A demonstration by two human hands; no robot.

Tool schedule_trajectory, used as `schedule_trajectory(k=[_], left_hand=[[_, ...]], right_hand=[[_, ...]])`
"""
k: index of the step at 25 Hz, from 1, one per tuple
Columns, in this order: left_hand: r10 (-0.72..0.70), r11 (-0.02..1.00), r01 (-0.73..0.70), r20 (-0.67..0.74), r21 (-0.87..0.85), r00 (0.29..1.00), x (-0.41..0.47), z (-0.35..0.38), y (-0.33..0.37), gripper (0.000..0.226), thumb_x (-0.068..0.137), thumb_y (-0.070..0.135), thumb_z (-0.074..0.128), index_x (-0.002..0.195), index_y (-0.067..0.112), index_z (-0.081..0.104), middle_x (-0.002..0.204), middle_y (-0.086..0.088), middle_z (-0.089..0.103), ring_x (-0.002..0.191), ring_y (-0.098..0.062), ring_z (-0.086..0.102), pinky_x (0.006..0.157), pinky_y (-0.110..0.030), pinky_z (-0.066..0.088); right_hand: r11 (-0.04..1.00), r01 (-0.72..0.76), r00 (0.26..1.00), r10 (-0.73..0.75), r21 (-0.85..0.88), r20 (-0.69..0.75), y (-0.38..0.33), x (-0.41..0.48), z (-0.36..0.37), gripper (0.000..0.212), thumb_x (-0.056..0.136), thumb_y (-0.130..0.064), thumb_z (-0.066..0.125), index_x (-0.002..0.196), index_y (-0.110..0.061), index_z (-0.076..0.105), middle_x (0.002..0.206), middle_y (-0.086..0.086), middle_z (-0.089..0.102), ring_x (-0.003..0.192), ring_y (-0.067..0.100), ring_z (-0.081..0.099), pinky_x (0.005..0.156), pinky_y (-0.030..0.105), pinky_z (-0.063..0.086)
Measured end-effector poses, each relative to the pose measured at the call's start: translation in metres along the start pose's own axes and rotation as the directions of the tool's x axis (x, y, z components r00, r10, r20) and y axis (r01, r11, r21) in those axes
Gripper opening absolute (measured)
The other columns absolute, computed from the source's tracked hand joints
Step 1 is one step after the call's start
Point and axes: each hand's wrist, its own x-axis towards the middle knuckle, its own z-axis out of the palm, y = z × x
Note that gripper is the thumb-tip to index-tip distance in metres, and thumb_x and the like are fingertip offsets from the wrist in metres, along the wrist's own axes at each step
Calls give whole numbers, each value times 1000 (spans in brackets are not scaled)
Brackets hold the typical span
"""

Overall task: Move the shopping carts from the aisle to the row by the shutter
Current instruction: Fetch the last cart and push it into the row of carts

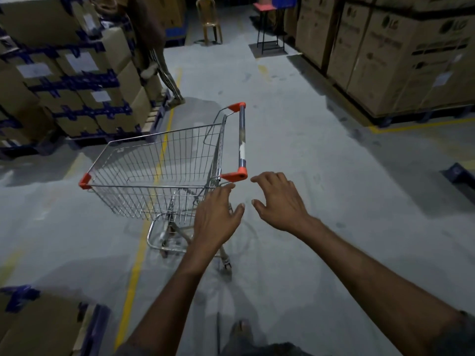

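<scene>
One silver wire shopping cart (159, 173) with orange corner caps stands on the grey floor at the middle of the view, its basket empty. Its handle bar (241, 140) runs away from me on the cart's right side. My left hand (218, 217) reaches forward with relaxed fingers, its fingertips at the near rear corner of the basket, holding nothing. To the right of it, my right hand (279, 199) hovers just below the near orange handle cap (235, 176), fingers loosely bent and apart from the cart.
Stacked cardboard boxes with blue tape (69, 80) line the left; large boxes on pallets (401, 57) line the right. A person (156, 52) stands by the left stack. A plastic chair (208, 20) and a metal stool (270, 27) stand at the far end. Yellow floor lines (138, 253) cross the aisle.
</scene>
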Motion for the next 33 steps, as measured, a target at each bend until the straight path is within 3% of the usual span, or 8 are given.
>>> schedule_trajectory(k=[4,8,11,14,19,26,31,33], left_hand=[[80,997,-80,41,2,996,65,37,-25,60,90,44,67,143,26,44,142,2,53,132,-21,46,103,-42,38],[79,991,-99,213,85,974,113,68,-53,68,92,51,62,148,20,38,145,-1,50,137,-23,43,110,-48,36],[96,986,-127,249,111,964,123,82,-67,63,90,53,62,143,24,44,134,2,56,127,-20,51,103,-44,42],[116,985,-141,230,99,966,124,84,-73,55,90,51,63,136,24,50,127,3,57,121,-19,53,97,-41,47],[43,986,-82,252,145,967,113,68,-68,47,91,62,54,121,25,57,113,4,62,107,-17,59,85,-38,52],[-174,959,125,183,254,968,56,48,-42,66,86,82,38,105,26,66,97,3,70,88,-18,68,74,-34,54],[-241,939,196,137,282,961,4,22,-21,34,89,57,50,82,24,55,78,3,61,82,-24,67,65,-31,42],[-236,935,160,218,316,947,-16,8,-19,24,88,50,57,93,28,60,83,2,65,88,-25,69,67,-31,43]], right_hand=[[999,-14,996,18,-44,91,16,59,33,64,87,-35,69,145,-24,43,144,2,47,128,26,44,98,43,45],[994,-51,970,72,-95,234,24,104,63,80,88,-33,70,156,-27,28,160,7,29,137,31,36,104,48,42],[994,-52,940,82,-99,331,28,117,78,88,87,-19,68,159,-30,20,164,9,18,137,32,35,104,48,42],[996,-73,947,83,-42,311,32,117,88,88,80,-7,67,155,-32,28,162,9,21,130,31,43,94,44,45],[994,93,962,-77,-49,262,33,116,89,77,69,-1,69,136,-32,44,158,5,26,125,29,45,84,39,48],[964,263,907,-259,36,331,28,65,69,83,74,-2,59,146,-36,38,160,-5,28,112,26,48,81,40,47],[933,358,862,-345,34,373,19,19,62,96,76,1,58,156,-37,24,164,-8,21,120,27,45,78,38,47],[913,407,846,-390,32,364,7,2,62,94,76,-2,62,156,-36,26,162,-5,25,126,28,40,82,40,46]])
